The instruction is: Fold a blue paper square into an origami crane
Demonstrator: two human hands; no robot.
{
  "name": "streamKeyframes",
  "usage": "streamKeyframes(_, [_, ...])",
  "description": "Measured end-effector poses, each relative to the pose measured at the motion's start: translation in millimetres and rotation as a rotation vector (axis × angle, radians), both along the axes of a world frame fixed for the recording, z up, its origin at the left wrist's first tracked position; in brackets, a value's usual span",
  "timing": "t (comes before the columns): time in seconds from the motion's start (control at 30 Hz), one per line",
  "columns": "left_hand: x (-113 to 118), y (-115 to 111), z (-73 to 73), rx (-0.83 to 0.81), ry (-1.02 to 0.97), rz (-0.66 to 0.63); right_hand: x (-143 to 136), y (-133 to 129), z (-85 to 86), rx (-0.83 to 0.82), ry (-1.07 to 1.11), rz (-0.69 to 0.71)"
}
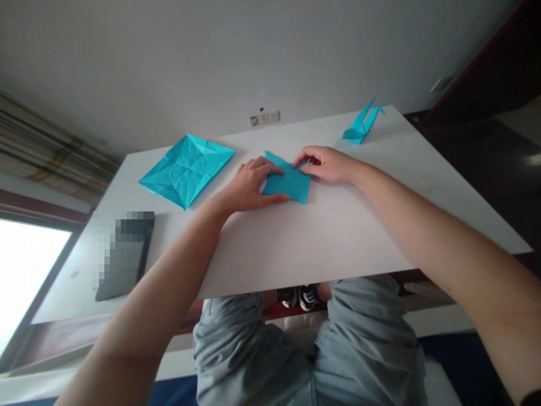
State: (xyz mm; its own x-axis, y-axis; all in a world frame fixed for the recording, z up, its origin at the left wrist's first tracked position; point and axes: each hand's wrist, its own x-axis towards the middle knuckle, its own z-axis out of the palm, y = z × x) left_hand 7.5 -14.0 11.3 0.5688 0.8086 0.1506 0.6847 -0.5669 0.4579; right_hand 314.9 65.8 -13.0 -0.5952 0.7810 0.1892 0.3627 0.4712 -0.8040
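Note:
A folded piece of turquoise origami paper (289, 185) lies on the white table in front of me, with one pointed flap sticking out at its far left. My left hand (253, 186) rests on its left side, thumb stretched along the near edge and fingers spread over the top. At the far right edge, my right hand (323, 163) pinches the paper between thumb and curled fingers. An opened turquoise sheet (186, 169), covered in creases, is spread flat to the left. Toward the back right stands a folded paper crane (359, 128).
A dark flat device (127, 265), partly pixelated, lies on the left of the white table (304, 248). Wall sockets (264, 117) sit just above the table's back edge. My legs are under the near edge, and a window is at the far left.

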Motion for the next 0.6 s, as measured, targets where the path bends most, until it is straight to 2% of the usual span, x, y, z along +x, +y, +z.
streamKeyframes(0.13, [-0.1, 1.1, 2.5, -0.005, -0.074, -0.046, -1.3, 0.1, -1.5, -0.026, 0.05, -0.004])
streamKeyframes(0.33, [-0.2, 2.5, -9.0, 0.064, -0.041, 0.028, 2.1, -1.0, 1.3, -0.095, 0.123, 0.004])
streamKeyframes(0.4, [-1.0, 4.4, -15.5, 0.104, -0.053, 0.096, 3.4, -1.5, 3.3, -0.143, 0.159, 0.028])
streamKeyframes(0.5, [-3.5, 9.0, -25.1, 0.131, -0.112, 0.305, 3.9, -1.7, 5.2, -0.189, 0.208, 0.051])
streamKeyframes(0.6, [-6.1, 13.5, -29.7, 0.111, -0.166, 0.453, 3.0, -1.5, 5.6, -0.217, 0.254, 0.038])
